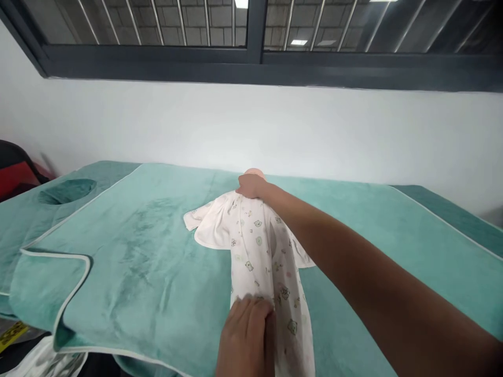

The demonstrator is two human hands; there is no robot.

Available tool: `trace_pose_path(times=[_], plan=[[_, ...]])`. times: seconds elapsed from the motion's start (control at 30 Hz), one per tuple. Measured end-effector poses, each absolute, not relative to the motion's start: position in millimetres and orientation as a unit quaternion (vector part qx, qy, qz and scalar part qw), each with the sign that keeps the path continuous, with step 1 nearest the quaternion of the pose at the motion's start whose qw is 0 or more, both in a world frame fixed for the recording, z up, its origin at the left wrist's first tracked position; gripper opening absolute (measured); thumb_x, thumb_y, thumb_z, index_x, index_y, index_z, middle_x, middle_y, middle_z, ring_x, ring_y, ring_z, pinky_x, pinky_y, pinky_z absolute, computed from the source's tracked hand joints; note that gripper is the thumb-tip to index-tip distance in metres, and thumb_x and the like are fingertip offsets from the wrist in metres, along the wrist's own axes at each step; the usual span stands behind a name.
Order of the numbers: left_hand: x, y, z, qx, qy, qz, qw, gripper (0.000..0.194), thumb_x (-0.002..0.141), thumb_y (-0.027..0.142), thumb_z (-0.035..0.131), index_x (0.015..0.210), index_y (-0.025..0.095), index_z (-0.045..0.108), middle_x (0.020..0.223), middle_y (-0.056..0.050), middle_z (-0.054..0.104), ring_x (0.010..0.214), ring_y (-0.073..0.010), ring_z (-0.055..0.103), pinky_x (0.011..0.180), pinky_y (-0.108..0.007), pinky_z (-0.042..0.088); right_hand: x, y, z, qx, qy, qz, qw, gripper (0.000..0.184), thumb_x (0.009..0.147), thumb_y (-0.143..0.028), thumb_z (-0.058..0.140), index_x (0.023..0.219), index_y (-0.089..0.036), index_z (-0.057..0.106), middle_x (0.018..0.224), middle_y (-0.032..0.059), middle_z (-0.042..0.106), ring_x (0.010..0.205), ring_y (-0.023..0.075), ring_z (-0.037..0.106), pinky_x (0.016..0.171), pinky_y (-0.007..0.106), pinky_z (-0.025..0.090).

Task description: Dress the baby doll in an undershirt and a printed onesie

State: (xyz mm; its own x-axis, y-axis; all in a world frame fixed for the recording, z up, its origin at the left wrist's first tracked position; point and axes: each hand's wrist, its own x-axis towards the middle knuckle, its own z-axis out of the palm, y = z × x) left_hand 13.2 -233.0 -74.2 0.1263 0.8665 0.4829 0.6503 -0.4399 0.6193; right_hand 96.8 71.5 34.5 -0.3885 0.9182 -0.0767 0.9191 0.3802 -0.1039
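The printed white garment (253,230) lay on the green blanket (149,272), running from the centre of the frame to its lower edge. The right hand (251,186) curled at its neckline, beside a pinkish rounded object (255,172); its grip was hidden. At bottom centre, the left hand's (247,335) bent fingers lay together on the fabric, whether pinching it I couldn't tell.

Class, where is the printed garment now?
In the head view, the printed garment lies mid-picture on the green blanket, the right hand at its top, the left hand lower down.
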Motion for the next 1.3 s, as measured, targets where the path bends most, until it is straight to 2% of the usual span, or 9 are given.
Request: trace_pose_path(times=[0.17, 0.3, 0.37, 0.43, 0.5, 0.67, 0.87, 1.07, 1.3], plan=[[-20.6, -219.4, -64.2, 0.7, 0.519, 0.399, 0.286, 0.022, 0.097, 0.028, 0.041, 0.087, 0.022, 0.06, 0.078, 0.0, 0.065, 0.07, -0.0142, 0.061, 0.065, -0.024, 0.049, 105.8, 42.7, 20.8, 0.56, 0.82, -0.03, -0.116, 0.02, 0.094, -0.026, 0.043, 0.098, -0.016, 0.06, 0.107, 0.0129, 0.066, 0.099, 0.0249, 0.06, 0.081, 0.035, 0.046], [-54.3, -175.3, -66.3, 0.733, 0.571, 0.349, 0.123, 0.021, 0.093, 0.022, 0.046, 0.105, 0.02, 0.063, 0.102, -0.007, 0.066, 0.095, -0.0227, 0.06, 0.084, -0.037, 0.049, 154.4, -9.0, -6.7, 0.541, 0.754, -0.014, -0.372, 0.022, 0.096, -0.024, 0.035, 0.102, -0.019, 0.055, 0.111, 0.0109, 0.06, 0.105, 0.0219, 0.054, 0.092, 0.036, 0.044], [-58.8, -152.4, -71.3, 0.769, 0.572, 0.283, 0.036, 0.032, 0.088, 0.012, 0.048, 0.115, 0.019, 0.062, 0.118, -0.01, 0.062, 0.112, -0.0289, 0.053, 0.09, -0.045, 0.046, 187.3, -46.6, -28.4, 0.562, 0.704, -0.009, -0.435, 0.02, 0.096, -0.025, 0.037, 0.102, -0.019, 0.055, 0.106, 0.0105, 0.06, 0.1, 0.023, 0.055, 0.088, 0.038, 0.046], [-54.7, -135.5, -76.0, 0.802, 0.549, 0.237, -0.018, 0.037, 0.085, 0.008, 0.049, 0.118, 0.018, 0.062, 0.127, -0.013, 0.058, 0.124, -0.0326, 0.045, 0.096, -0.05, 0.043, 216.1, -88.0, -49.0, 0.561, 0.729, -0.012, -0.393, 0.018, 0.095, -0.024, 0.041, 0.093, -0.02, 0.058, 0.099, 0.0102, 0.061, 0.098, 0.0246, 0.055, 0.087, 0.041, 0.047], [-46.5, -125.8, -78.9, 0.82, 0.527, 0.22, -0.044, 0.037, 0.085, 0.007, 0.049, 0.117, 0.017, 0.064, 0.126, -0.014, 0.058, 0.129, -0.0334, 0.041, 0.103, -0.055, 0.036, 234.5, -125.8, -62.6, 0.512, 0.804, -0.044, -0.298, 0.018, 0.094, -0.022, 0.045, 0.101, -0.022, 0.062, 0.111, 0.0101, 0.061, 0.106, 0.0251, 0.055, 0.09, 0.043, 0.048], [-34.9, -120.2, -78.8, 0.814, 0.528, 0.236, -0.055, 0.029, 0.084, 0.008, 0.053, 0.104, 0.019, 0.069, 0.115, -0.012, 0.061, 0.121, -0.0305, 0.046, 0.109, -0.056, 0.029, 231.6, -160.9, -63.6, 0.456, 0.87, -0.01, -0.189, 0.023, 0.092, -0.015, 0.05, 0.107, -0.023, 0.066, 0.118, 0.0093, 0.061, 0.113, 0.0264, 0.052, 0.096, 0.044, 0.045], [-37.8, -118.1, -79.7, 0.799, 0.554, 0.228, -0.047, 0.025, 0.087, 0.012, 0.05, 0.104, 0.019, 0.067, 0.11, -0.011, 0.058, 0.105, -0.0265, 0.048, 0.093, -0.045, 0.041, 210.8, -136.6, -63.6, 0.496, 0.851, 0.049, -0.166, 0.019, 0.086, -0.007, 0.052, 0.078, -0.018, 0.066, 0.088, 0.0085, 0.061, 0.085, 0.0243, 0.053, 0.076, 0.039, 0.045], [-35.4, -110.3, -78.5, 0.792, 0.569, 0.219, -0.04, 0.021, 0.087, 0.015, 0.051, 0.1, 0.018, 0.067, 0.105, -0.011, 0.057, 0.102, -0.0277, 0.047, 0.087, -0.044, 0.04, 225.5, -144.6, -62.6, 0.455, 0.848, -0.037, -0.267, 0.031, 0.089, -0.005, 0.042, 0.092, -0.021, 0.068, 0.098, 0.0082, 0.062, 0.09, 0.0213, 0.055, 0.077, 0.035, 0.047], [-53.2, -127.3, -82.1, 0.812, 0.502, 0.299, 0.013, 0.029, 0.089, 0.008, 0.044, 0.105, 0.019, 0.065, 0.115, -0.008, 0.059, 0.109, -0.0247, 0.047, 0.09, -0.04, 0.043, 231.5, -149.2, -59.3, 0.468, 0.849, -0.048, -0.242, 0.029, 0.09, -0.008, 0.042, 0.086, -0.021, 0.068, 0.093, 0.0076, 0.062, 0.087, 0.021, 0.056, 0.075, 0.036, 0.049]])
